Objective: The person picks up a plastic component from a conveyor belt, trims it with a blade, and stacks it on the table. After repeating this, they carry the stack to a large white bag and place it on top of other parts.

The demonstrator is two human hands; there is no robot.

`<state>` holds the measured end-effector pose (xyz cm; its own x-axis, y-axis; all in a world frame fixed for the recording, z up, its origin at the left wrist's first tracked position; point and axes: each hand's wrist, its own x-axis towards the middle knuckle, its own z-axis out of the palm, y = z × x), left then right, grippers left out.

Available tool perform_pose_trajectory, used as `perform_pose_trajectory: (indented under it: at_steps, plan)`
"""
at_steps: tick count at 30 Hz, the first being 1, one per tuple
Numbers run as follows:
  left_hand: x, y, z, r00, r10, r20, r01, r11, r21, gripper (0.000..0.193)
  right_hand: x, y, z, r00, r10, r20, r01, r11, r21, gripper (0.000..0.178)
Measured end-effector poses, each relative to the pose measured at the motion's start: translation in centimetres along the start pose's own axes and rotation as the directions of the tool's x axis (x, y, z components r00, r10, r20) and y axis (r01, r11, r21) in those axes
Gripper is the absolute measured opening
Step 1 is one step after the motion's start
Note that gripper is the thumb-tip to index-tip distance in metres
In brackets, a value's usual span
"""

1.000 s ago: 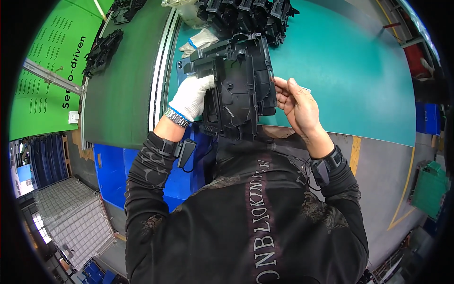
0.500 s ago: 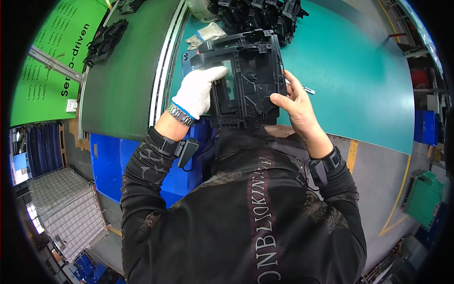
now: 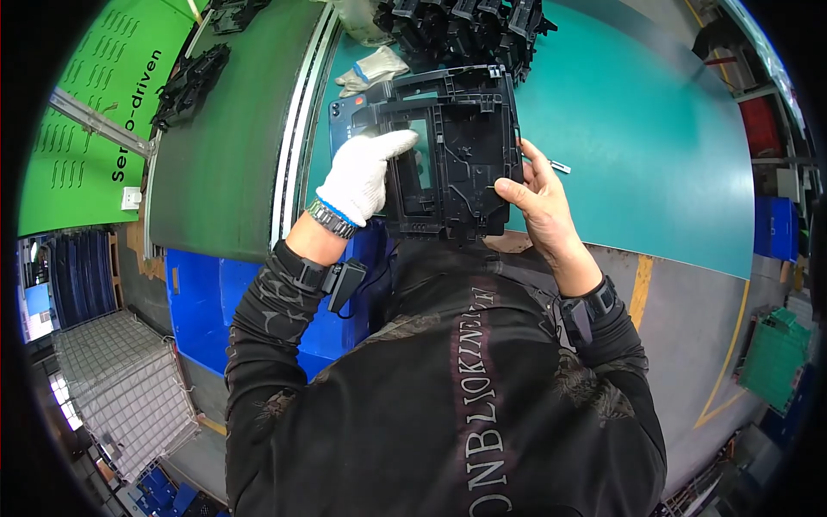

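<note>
- Far left: bright green panel with rows of slots; below it, a pale wire-mesh cage.
- Next, dark green belt. A black moulded part lies along its far-left edge, another above it.
- Open blue bin on the near side, below the belt; a pale metal rail runs between belt and table.
- Dark blue phone-like device on the table, partly covered by my glove.
- My left hand, white knit glove, metal watch at the wrist. Gripping: thumb laid over the housing's left frame, other fingers mostly hidden.
- Spare pale glove lies just beyond the housing.
- Black plastic housing held between my two hands, over the table's near edge, its ribbed, hollow face toward me. Table colour shows through its window.
- Row of similar black parts at the top, beyond the housing.
- My right hand, bare, gripping the housing's right edge: thumb on the face, fingers round behind.
- Slim pale object just beyond those fingers; cannot tell whether held or lying.
- Teal tabletop stretches right.
- Far right: blue box, green crate lower.
</note>
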<state>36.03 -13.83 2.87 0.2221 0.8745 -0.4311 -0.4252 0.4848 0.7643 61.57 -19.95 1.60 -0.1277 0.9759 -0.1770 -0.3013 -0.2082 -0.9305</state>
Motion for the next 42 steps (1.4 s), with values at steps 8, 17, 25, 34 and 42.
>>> perform_pose_trajectory:
  at_steps: [8, 17, 25, 34, 42]
  plan:
    - [0.4, -0.6, -0.4, 0.998, 0.049, 0.027, -0.051, 0.996, 0.079, 0.023, -0.1, 0.2, -0.4, 1.0, 0.005, -0.01, -0.005, 1.0, 0.01, 0.08]
    - [-0.5, -0.1, 0.8, 0.998, 0.038, 0.043, -0.042, 0.994, 0.1, 0.031, 0.2, 0.9, -0.8, 0.997, 0.071, -0.039, -0.068, 0.995, 0.078, 0.072]
    - [-0.3, -0.4, 0.5, 0.999, 0.018, 0.049, -0.023, 0.992, 0.121, 0.038, 0.0, 0.8, -0.7, 0.993, 0.108, -0.038, -0.103, 0.987, 0.124, 0.069]
    - [-0.5, 0.3, 1.1, 0.992, 0.037, 0.123, -0.05, 0.993, 0.105, 0.037, 0.2, 0.2, -1.2, 0.987, 0.151, -0.062, -0.138, 0.975, 0.176, 0.065]
    - [-0.2, 0.9, 1.0, 0.989, 0.037, 0.145, -0.041, 0.999, 0.027, 0.033, 0.0, -0.6, -1.0, 0.97, 0.188, -0.157, -0.156, 0.969, 0.192, 0.057]
